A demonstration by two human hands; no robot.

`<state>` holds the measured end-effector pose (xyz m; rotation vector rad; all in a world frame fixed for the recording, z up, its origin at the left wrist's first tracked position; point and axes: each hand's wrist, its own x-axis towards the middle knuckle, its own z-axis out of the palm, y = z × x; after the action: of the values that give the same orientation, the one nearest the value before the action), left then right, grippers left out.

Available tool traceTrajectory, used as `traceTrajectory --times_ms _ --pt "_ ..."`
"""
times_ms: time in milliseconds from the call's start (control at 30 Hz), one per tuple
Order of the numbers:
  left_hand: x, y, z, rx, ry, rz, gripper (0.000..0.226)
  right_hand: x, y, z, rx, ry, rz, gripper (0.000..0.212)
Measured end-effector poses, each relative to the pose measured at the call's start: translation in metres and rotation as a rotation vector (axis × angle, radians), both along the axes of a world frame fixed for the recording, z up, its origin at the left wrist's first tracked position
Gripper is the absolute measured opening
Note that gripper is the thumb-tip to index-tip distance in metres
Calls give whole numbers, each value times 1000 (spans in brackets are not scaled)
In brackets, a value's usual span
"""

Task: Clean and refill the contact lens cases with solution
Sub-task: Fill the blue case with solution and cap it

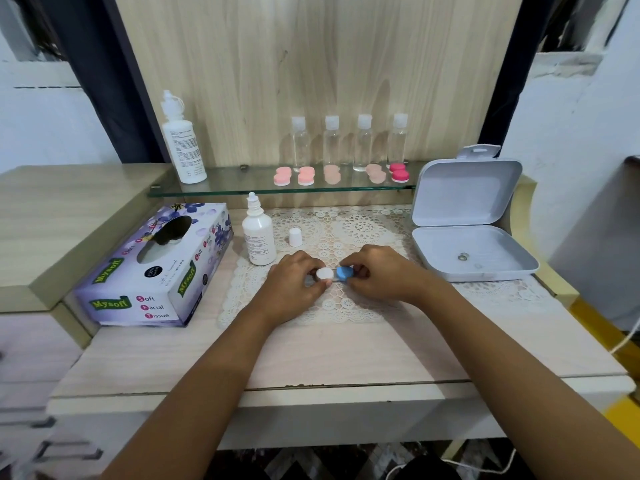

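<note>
A contact lens case with a white cap (325, 273) and a blue cap (344, 273) lies on the lace mat (349, 310) between my hands. My left hand (294, 282) pinches the white cap. My right hand (375, 271) pinches the blue cap. A small white solution bottle (259, 237) stands uncapped just left of my hands, with its white cap (295, 236) upright on the mat beside it. Several pink and red lens cases (305, 176) sit on the glass shelf (242, 188).
A tissue box (156, 268) lies at the left. An open grey plastic box (467, 233) stands at the right. On the shelf are a tall white bottle (183, 143) and several clear bottles (363, 143). The table's front edge (311, 389) is near.
</note>
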<state>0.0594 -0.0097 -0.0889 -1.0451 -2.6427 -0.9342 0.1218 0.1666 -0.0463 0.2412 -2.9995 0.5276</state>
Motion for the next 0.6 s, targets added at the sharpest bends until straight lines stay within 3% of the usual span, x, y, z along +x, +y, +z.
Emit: traceTrajectory --times_ms 200,300,433,600 --pt "-1 0 0 -3 -8 0 24 0 6 4 23 -30 -100 33" --pt "-1 0 -1 9 -6 -3 24 2 6 3 -17 5 -39 40" --pt "0 1 0 5 -3 -7 23 0 2 -2 -45 79 76 28" --pt "0 0 0 -8 7 -5 24 -7 -1 -7 -66 66 -52 25"
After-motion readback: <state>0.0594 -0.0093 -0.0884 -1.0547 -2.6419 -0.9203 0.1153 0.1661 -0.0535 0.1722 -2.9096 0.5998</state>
